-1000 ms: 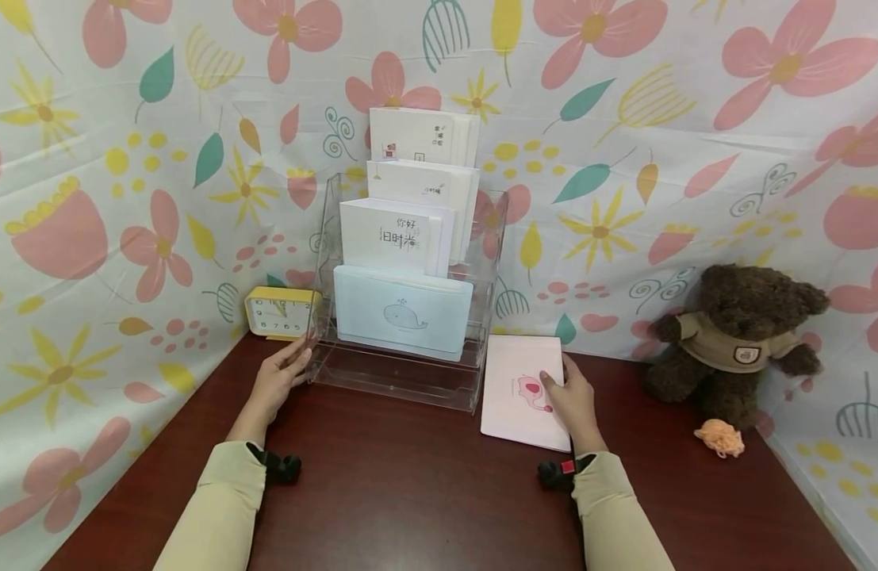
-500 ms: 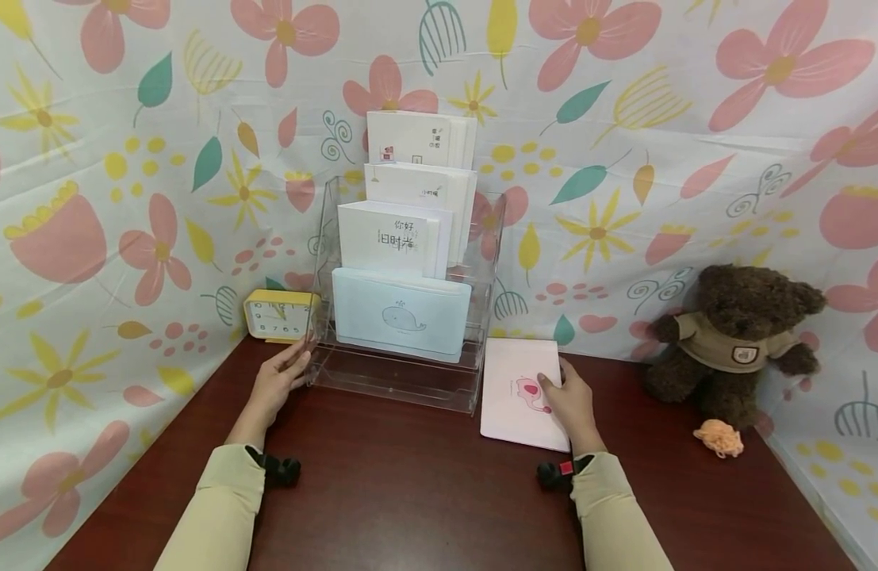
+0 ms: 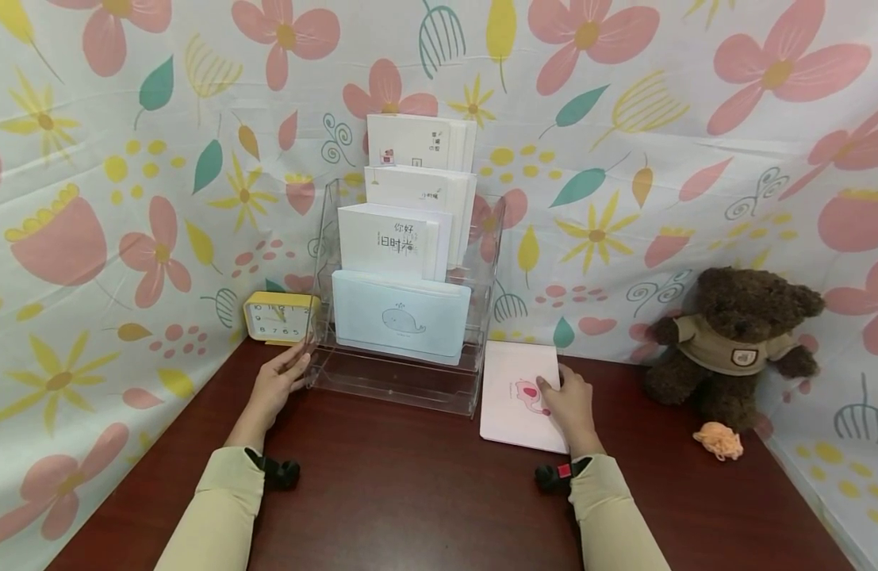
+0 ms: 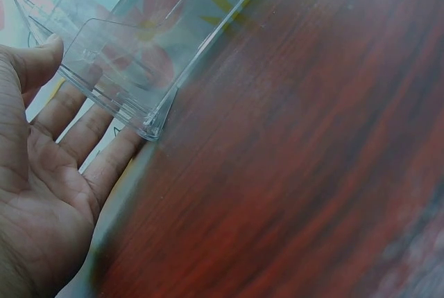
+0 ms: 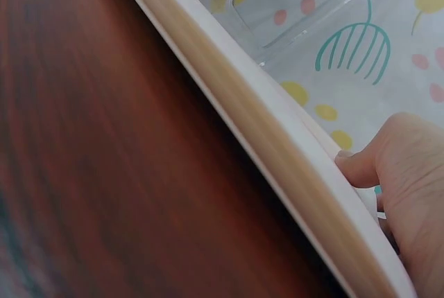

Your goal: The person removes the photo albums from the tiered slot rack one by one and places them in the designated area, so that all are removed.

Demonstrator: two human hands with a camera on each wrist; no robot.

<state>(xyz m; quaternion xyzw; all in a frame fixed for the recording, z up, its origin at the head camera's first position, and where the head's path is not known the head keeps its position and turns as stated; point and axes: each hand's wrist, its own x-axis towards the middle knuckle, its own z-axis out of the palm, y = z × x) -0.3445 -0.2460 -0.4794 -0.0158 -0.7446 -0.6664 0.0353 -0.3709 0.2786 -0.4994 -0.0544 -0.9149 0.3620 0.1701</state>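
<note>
A pale pink notebook (image 3: 519, 396) with an elephant on its cover is beside the clear acrylic rack (image 3: 396, 386), on the rack's right. My right hand (image 3: 573, 404) grips its right edge, thumb over the cover; the other fingers are mostly hidden. In the right wrist view the page edges of the notebook (image 5: 229, 97) face the camera, with dark shadow along the lower cover. My left hand (image 3: 276, 381) holds the rack's left side panel, with the thumb at its edge and the fingers (image 4: 104, 166) along its outer face. A light blue whale notebook (image 3: 401, 317) occupies the rack's front filled tier.
White notebooks (image 3: 381, 242) fill the tiers behind. Left of the rack stands a yellow alarm clock (image 3: 281, 317). A brown teddy bear (image 3: 738, 333) sits at the right, near a peach yarn bundle (image 3: 718, 441). Flowered cloth (image 3: 603, 119) backs the dark wooden table (image 3: 410, 500).
</note>
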